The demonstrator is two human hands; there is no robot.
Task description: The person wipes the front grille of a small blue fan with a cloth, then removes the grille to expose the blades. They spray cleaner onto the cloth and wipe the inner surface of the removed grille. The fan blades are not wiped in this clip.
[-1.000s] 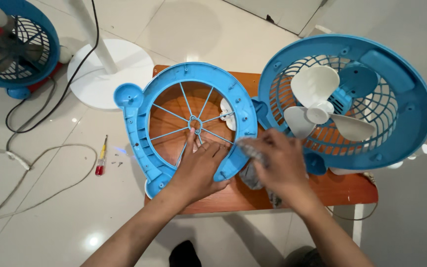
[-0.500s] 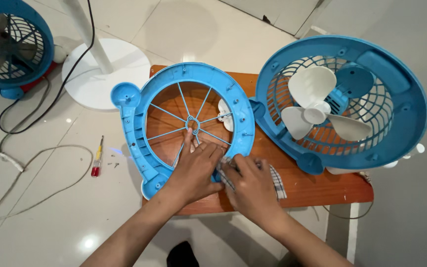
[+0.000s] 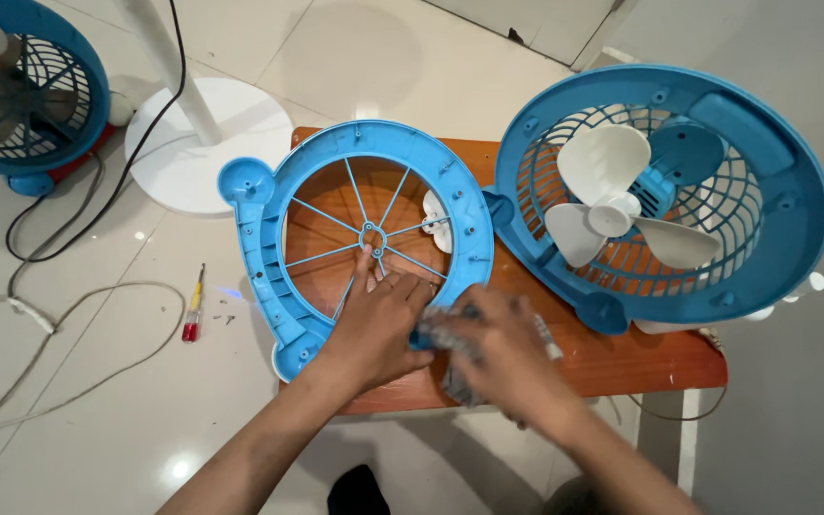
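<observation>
Since half a second ago, right hand [image 3: 500,348] slides its clamped cloth [image 3: 460,367] down the grille [image 3: 374,238] rim, frame centre. Left hand [image 3: 379,324] presses flat, fingers spread, on the spokes just left of it.

Home floor repair spot: glossy white floor tiles [image 3: 78,429], low orange wooden table [image 3: 622,358] under the hands, red-handled screwdriver [image 3: 193,305] left of them.

We log a fan body [image 3: 665,191] with white blades [image 3: 612,205] on the right of the wooden table [image 3: 622,358]. On the tiled floor [image 3: 97,401]: a white stand base [image 3: 207,143], a red-handled screwdriver [image 3: 193,305] beside small screws [image 3: 226,305], loose cables [image 3: 59,315], and a second fan [image 3: 26,91] upper left.
</observation>
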